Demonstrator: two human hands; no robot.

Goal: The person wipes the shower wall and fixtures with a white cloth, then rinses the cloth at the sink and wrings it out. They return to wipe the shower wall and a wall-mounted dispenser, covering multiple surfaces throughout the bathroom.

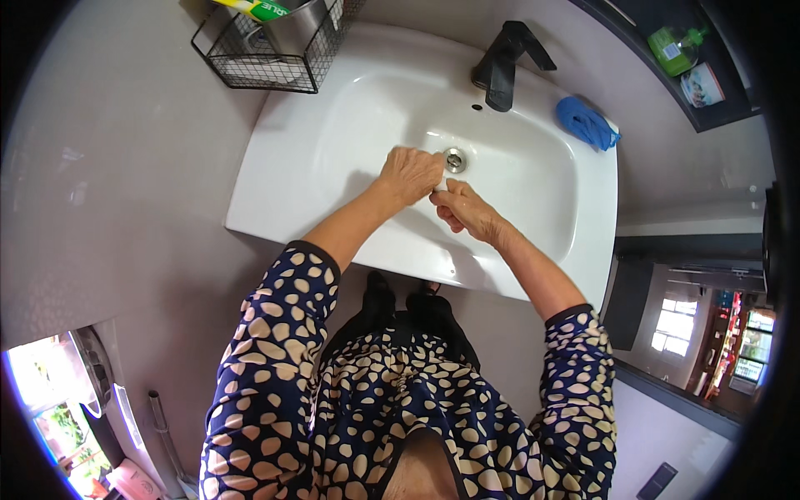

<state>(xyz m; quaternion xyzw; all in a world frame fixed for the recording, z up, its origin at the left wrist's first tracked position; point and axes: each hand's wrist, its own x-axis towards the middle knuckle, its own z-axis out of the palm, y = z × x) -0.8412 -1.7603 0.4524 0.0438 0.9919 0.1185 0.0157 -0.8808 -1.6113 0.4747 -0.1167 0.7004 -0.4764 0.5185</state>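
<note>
One white washbasin point(271, 192) lies beneath both hands, its single metal drain point(454, 161) just beyond them. The left hand point(412, 175) and right hand point(468, 208) meet at the fingers; the right's curl inward, the left's are mostly hidden, so I cannot tell whether either grip is clenched or grasping something. The handwork looks under way; nothing shows as finished, and what remains is unclear. Around it: one black faucet point(503, 67), one bunched blue cloth point(587, 123), one wire basket point(312, 73), one green pump bottle point(672, 53), one white tub point(702, 85).
</note>
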